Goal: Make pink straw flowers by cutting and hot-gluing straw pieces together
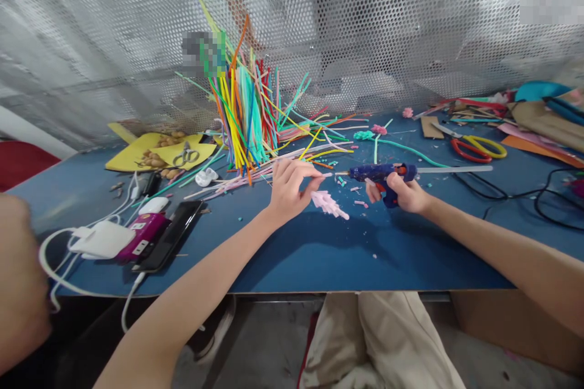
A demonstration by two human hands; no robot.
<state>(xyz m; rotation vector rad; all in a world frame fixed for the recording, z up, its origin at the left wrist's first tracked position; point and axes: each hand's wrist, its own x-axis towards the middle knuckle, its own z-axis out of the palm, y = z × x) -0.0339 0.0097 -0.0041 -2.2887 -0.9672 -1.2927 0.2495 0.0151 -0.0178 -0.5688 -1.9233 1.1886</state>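
Note:
My left hand (292,188) is closed in a pinch, with a short pale pink pipe cleaner piece (327,175) at its fingertips. Just below those fingers hangs a pale pink, leaf-like pipe cleaner shape (327,203); how it is held is partly hidden by the hand. Wrapped around the handle of a dark blue glue gun (374,172) is my right hand (406,193). The gun's nozzle points left, very close to the pink piece; I cannot tell whether they touch. A long translucent glue stick (456,169) sticks out of its rear.
Behind the hands stands a bundle of colourful pipe cleaners (246,115). Scissors (474,146) lie at right, near a black cable (483,188). At left are a phone (176,237), a purple power strip (143,236) and yellow sheets (137,155). Another person's arm (20,279) shows at far left.

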